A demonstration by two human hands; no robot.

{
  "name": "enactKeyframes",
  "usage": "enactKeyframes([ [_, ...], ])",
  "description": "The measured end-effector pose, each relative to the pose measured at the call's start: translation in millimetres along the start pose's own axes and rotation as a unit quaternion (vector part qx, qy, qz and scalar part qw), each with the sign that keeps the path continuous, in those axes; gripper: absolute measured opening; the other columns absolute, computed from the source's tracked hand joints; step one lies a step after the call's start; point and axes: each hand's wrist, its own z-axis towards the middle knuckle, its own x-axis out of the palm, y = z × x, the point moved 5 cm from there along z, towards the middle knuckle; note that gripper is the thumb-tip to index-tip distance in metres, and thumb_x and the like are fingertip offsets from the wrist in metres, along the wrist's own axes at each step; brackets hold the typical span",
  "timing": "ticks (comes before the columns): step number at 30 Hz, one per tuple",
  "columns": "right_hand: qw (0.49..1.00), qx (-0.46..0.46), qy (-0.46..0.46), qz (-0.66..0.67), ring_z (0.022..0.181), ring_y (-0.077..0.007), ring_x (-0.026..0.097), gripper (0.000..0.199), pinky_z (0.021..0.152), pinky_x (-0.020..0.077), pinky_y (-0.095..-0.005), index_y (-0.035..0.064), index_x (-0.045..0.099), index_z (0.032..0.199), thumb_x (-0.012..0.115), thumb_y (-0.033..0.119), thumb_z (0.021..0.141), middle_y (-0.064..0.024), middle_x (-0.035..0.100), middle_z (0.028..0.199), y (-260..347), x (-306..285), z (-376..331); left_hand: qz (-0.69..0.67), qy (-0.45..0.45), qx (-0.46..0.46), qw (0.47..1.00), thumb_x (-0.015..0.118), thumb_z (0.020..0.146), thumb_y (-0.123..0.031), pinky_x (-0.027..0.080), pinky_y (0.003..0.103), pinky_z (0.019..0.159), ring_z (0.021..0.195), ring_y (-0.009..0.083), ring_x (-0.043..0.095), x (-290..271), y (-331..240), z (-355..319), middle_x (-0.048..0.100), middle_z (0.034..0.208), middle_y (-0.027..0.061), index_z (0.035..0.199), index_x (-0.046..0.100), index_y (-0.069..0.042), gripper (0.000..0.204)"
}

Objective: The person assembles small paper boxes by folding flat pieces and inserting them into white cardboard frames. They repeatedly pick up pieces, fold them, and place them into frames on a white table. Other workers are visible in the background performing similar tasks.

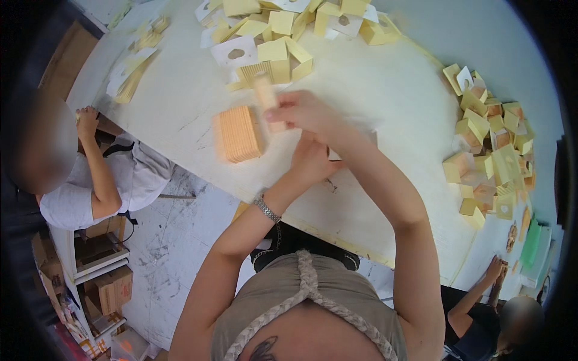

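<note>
My right hand (307, 114) reaches leftward across the white table, its fingers closed on a peach-coloured strip-like bundle (264, 90) that is smeared by motion. Just left of it stands a ribbed peach block (239, 133), which looks like many thin pieces stacked tightly together. My left hand (311, 157), with a metal watch or bracelet at the wrist, lies below and partly behind my right forearm. Its fingers look curled around a pale, thin-edged object (368, 133), mostly hidden and blurred, whose kind I cannot make out.
Pale yellow folded cartons with white hang tabs (274, 57) heap at the table's far side. Several flat ones (132, 75) lie far left. Filled-looking cartons (490, 150) pile up at the right. A person (108, 168) sits at left, another (481, 319) at lower right.
</note>
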Motion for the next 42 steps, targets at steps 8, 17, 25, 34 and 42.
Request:
enactKeyframes([
  [8,0.965,0.026,-0.259,-0.019,0.093,-0.0196,0.062,0.039,0.082,0.0496,-0.0341,0.0037,0.058,0.127,0.054,0.012,0.089,-0.0085,0.063,0.11,-94,-203,-121,-0.107,0.004,-0.102,0.989,0.083,0.064,-0.01,0.046,0.042,0.095,0.112,0.0371,0.054,-12,1,7,0.059,0.118,0.0181,0.126,0.049,-0.002,0.071],
  [17,0.734,-0.162,-0.373,-0.544,0.12,-0.0337,0.046,0.053,0.097,0.0396,-0.0455,0.0151,0.051,0.139,0.066,0.018,0.088,-0.0187,0.047,0.136,-122,-127,-169,-0.1,-0.018,-0.094,0.99,0.085,0.062,-0.009,0.046,0.041,0.096,0.113,0.036,0.054,-21,10,5,0.059,0.119,0.0173,0.128,0.049,-0.004,0.076],
  [25,0.696,-0.305,-0.142,-0.634,0.122,-0.0302,0.046,0.035,0.098,0.0416,-0.0404,0.0147,0.07,0.111,0.065,0.006,0.077,-0.0102,0.053,0.129,-18,-58,-163,-0.097,0.104,-0.056,0.988,0.087,0.06,-0.013,0.049,0.041,0.09,0.108,0.0342,0.058,-18,2,3,0.062,0.115,0.0148,0.13,0.049,-0.005,0.08],
  [34,0.642,-0.338,-0.103,-0.68,0.128,-0.0376,0.048,0.039,0.099,0.0456,-0.0425,-0.0064,0.06,0.118,0.06,0.013,0.084,-0.0251,0.048,0.138,-54,-49,-140,-0.049,0.079,-0.081,0.992,0.093,0.056,-0.025,0.051,0.039,0.089,0.108,0.0318,0.061,-20,9,-2,0.063,0.116,0.0146,0.13,0.047,-0.005,0.09],
  [42,0.604,-0.344,-0.154,-0.702,0.126,-0.0404,0.05,0.04,0.103,0.0463,-0.0434,-0.0106,0.058,0.117,0.059,0.013,0.085,-0.0296,0.049,0.136,-72,-42,-136,-0.026,0.035,-0.035,0.998,0.09,0.059,-0.023,0.051,0.042,0.085,0.104,0.035,0.059,-17,9,-5,0.062,0.111,0.015,0.13,0.045,-0.004,0.086],
])
